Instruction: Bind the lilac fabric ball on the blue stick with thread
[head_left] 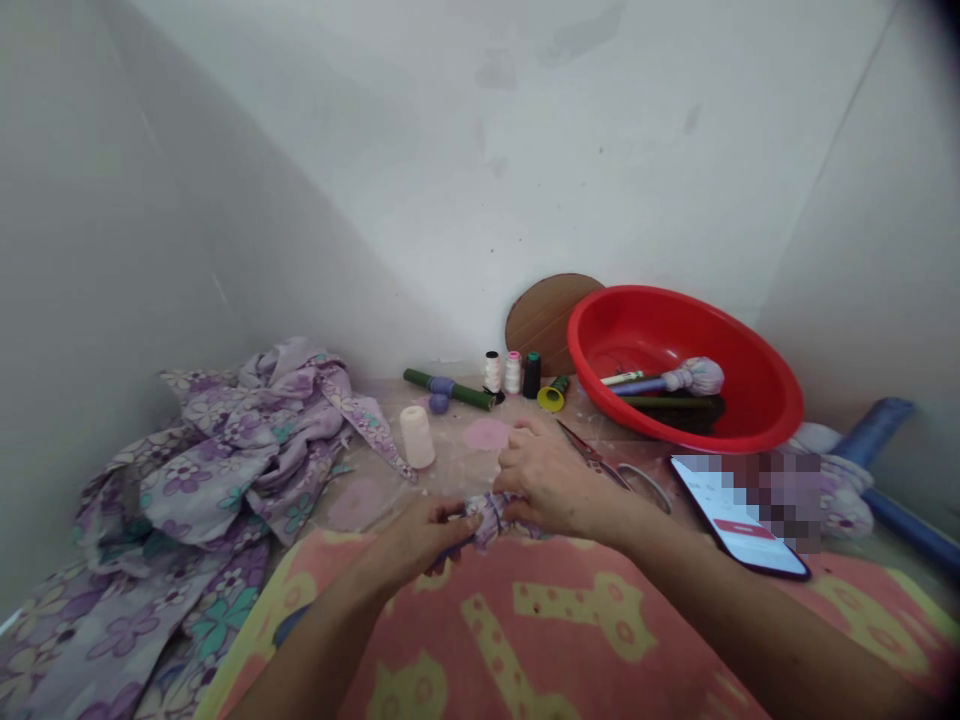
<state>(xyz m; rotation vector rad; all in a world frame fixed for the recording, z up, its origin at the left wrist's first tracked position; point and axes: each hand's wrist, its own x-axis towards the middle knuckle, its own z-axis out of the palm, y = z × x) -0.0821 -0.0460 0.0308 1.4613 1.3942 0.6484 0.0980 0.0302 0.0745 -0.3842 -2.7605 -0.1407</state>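
Observation:
My left hand is closed around a blue stick near where a bundle of lilac floral cloth begins. The blue rod shows again as a dark blue end below my left forearm. At the right side of the cloth, my right hand has its fingers bent and pressed onto the bundle. A dark band or thread crosses the cloth between the hands. A white thread cone stands beyond my left hand. Scissors lie just past my right hand.
Rumpled floral cloth is heaped at left. A red basin holding a cloth-headed stick leans at right, near a phone. Thread spools and a green stick lie by the wall. Pink-and-yellow fabric spreads in front.

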